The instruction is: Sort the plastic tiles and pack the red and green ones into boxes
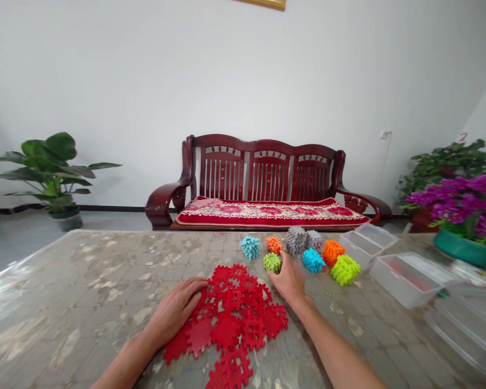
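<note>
A loose pile of red interlocking plastic tiles [227, 330], some solid and some with cut-out centres, spreads over the table in front of me. My left hand [178, 303] lies at its left edge, palm down, fingers stretched out and touching the outer tiles. Beyond the pile, my right hand [289, 280] closes its thumb and fingers around a light green tile stack [271, 262] standing on the table. Right behind that stands a small orange tile stack [274, 245], close to my fingertips. A light blue tile stack [250, 247] is to its left.
Grey tile stacks [296, 240], a blue stack [313, 260], an orange stack [332, 252] and a yellow-green stack [345, 270] stand right of my right hand. Clear plastic boxes [409, 289] and a purple flower pot [465, 248] occupy the right side. A wooden bench [267, 173] stands behind.
</note>
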`<action>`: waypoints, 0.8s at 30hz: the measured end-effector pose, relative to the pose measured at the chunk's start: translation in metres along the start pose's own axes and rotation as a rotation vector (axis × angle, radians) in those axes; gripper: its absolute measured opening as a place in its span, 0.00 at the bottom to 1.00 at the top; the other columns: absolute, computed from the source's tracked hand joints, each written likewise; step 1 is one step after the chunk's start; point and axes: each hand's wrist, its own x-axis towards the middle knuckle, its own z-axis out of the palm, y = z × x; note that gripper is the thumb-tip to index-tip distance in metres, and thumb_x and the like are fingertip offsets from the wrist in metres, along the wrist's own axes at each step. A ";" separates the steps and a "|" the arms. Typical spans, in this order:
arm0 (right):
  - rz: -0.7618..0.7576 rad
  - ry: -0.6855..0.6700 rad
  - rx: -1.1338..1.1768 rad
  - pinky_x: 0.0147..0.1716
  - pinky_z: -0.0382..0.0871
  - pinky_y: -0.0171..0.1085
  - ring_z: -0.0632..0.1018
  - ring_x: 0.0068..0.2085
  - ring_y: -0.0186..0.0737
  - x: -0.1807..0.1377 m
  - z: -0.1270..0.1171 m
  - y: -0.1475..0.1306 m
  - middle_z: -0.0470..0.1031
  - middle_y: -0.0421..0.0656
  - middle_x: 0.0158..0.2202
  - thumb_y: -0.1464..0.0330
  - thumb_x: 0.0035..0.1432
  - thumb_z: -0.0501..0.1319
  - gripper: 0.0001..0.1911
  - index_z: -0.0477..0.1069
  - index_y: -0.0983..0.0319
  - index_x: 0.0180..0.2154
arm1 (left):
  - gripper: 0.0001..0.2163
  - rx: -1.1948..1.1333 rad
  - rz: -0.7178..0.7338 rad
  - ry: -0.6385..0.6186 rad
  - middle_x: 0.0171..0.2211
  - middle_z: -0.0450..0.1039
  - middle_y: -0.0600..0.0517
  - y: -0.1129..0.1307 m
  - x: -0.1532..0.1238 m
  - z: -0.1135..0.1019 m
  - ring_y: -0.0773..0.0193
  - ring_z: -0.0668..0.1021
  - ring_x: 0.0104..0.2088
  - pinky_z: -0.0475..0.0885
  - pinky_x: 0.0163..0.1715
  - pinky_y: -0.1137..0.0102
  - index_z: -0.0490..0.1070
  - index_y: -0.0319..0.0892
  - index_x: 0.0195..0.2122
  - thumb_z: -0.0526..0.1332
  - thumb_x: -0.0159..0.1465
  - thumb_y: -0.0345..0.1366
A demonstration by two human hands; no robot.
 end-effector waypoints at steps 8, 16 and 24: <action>-0.002 -0.019 -0.019 0.45 0.67 0.40 0.76 0.48 0.51 -0.002 0.000 -0.016 0.76 0.51 0.47 0.63 0.52 0.64 0.34 0.62 0.63 0.60 | 0.18 0.048 -0.033 -0.027 0.60 0.70 0.51 0.005 0.000 -0.003 0.57 0.74 0.58 0.69 0.60 0.59 0.70 0.52 0.57 0.50 0.69 0.43; 0.113 0.005 -0.101 0.46 0.67 0.40 0.75 0.50 0.50 0.000 -0.014 0.012 0.75 0.53 0.50 0.61 0.55 0.62 0.35 0.58 0.65 0.61 | 0.22 0.123 -0.011 -0.068 0.64 0.65 0.50 -0.002 0.000 0.004 0.56 0.69 0.62 0.64 0.63 0.56 0.65 0.52 0.62 0.49 0.70 0.49; 0.131 0.030 -0.074 0.49 0.67 0.43 0.74 0.52 0.52 0.004 -0.013 0.025 0.73 0.54 0.53 0.62 0.54 0.63 0.37 0.56 0.66 0.63 | 0.25 0.214 0.026 -0.143 0.68 0.57 0.52 -0.005 -0.001 0.005 0.56 0.63 0.66 0.59 0.65 0.56 0.55 0.55 0.67 0.48 0.70 0.51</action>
